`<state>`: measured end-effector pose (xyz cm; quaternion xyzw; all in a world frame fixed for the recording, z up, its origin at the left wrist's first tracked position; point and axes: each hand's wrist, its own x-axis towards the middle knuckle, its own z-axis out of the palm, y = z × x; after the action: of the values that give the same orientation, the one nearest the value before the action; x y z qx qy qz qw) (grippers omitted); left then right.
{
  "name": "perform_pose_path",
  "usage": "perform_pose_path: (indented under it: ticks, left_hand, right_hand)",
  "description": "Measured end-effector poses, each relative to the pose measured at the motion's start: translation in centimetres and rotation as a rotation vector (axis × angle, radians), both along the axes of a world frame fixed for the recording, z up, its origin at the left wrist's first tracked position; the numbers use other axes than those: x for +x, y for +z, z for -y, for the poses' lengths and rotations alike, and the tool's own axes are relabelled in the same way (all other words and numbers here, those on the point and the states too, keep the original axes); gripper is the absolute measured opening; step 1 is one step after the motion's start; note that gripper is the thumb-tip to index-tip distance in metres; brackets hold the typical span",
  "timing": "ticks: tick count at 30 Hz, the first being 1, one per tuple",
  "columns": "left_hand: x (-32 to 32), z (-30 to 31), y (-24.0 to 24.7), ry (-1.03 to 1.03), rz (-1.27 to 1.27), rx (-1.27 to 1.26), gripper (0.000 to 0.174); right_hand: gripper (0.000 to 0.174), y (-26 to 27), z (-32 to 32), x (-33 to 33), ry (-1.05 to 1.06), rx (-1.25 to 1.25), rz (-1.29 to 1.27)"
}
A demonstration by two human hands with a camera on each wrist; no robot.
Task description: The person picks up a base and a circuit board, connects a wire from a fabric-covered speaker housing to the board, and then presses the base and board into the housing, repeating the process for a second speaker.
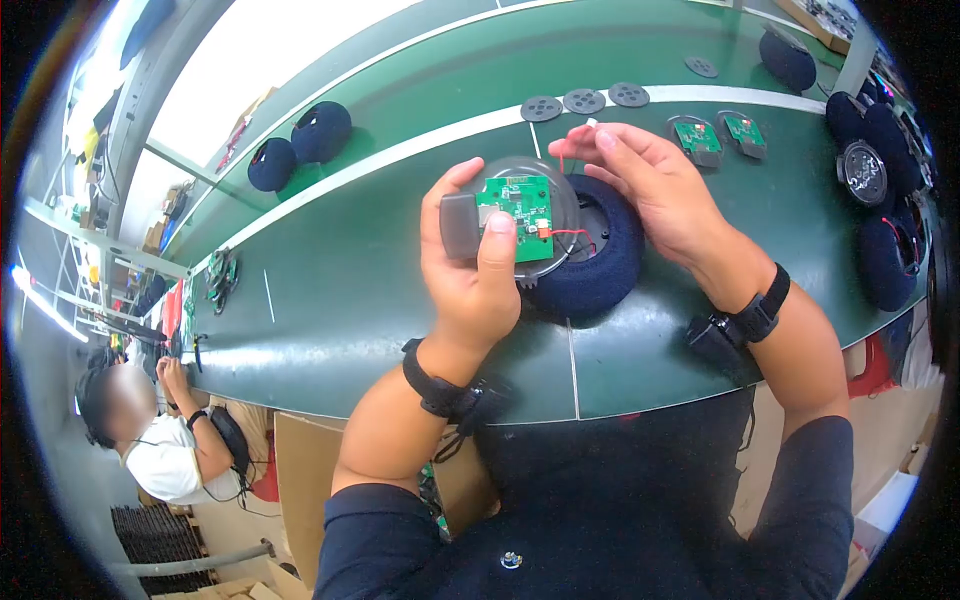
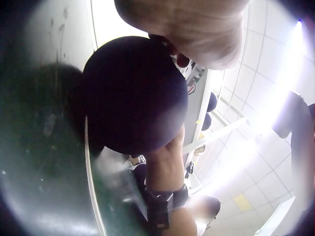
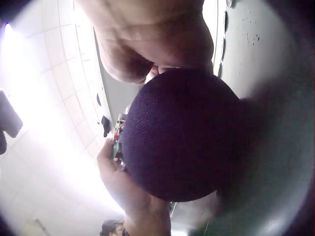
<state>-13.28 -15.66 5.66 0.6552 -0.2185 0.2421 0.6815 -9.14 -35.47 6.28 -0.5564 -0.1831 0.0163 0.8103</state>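
In the head view my left hand [image 1: 470, 290] grips a round dark disc [image 1: 538, 170] that carries a green circuit board [image 1: 525, 190] and a grey block [image 1: 458, 228]. My thumb presses on the board. A red wire [image 1: 570, 232] runs from a connector on the board towards a dark blue, fabric-covered round speaker housing [image 1: 600, 285], whose open side faces up beneath the disc. Over the housing's far right side, my right hand [image 1: 672, 200] pinches a small white connector [image 1: 592, 123] with a red lead below it. Both wrist views are mostly filled by the housing [image 2: 135, 96] [image 3: 182, 137].
Black discs with holes [image 1: 584, 100] lie along the white strip behind. Two board assemblies [image 1: 697, 140] [image 1: 741, 134] sit at the right. More round housings stand at the right edge [image 1: 888, 262] and back left [image 1: 321, 131]. Another person [image 1: 180, 450] sits far left.
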Motion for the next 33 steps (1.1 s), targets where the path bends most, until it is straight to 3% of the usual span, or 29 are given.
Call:
perform_pose_path:
  ticks: [10, 14, 18, 20, 23, 25, 33]
  left_hand:
    - [0.0, -0.1, 0.3, 0.03, 0.004, -0.015, 0.043]
    - [-0.4, 0.2, 0.8, 0.012, -0.011, -0.058, 0.042]
    - [-0.2, 0.2, 0.7, 0.006, 0.036, -0.03, 0.043]
    - [-0.5, 0.2, 0.8, 0.022, 0.058, -0.004, 0.043]
    - [-0.6, 0.5, 0.8, -0.021, 0.014, -0.023, 0.044]
    - [-0.2, 0.5, 0.7, 0.052, 0.084, 0.002, 0.046]
    - [-0.6, 0.7, 0.8, 0.006, 0.031, 0.0, 0.048]
  right_hand:
    - [0.023, 0.3, 0.2, -0.9, 0.011, -0.028, 0.162]
    - [0.016, 0.0, 0.2, -1.2, -0.009, -0.088, 0.356]
    - [0.013, 0.8, 0.5, -2.1, -0.015, -0.295, 0.468]
    - [0.011, 1.5, 0.6, -2.5, -0.098, -0.552, 0.693]
    - [0.011, 1.7, 0.4, -2.6, -0.159, -0.643, 0.812]
    - [0.011, 2.0, 0.5, -3.1, -0.195, -0.692, 0.817]
    - [0.011, 2.2, 0.5, -4.5, -0.377, -0.871, 0.842]
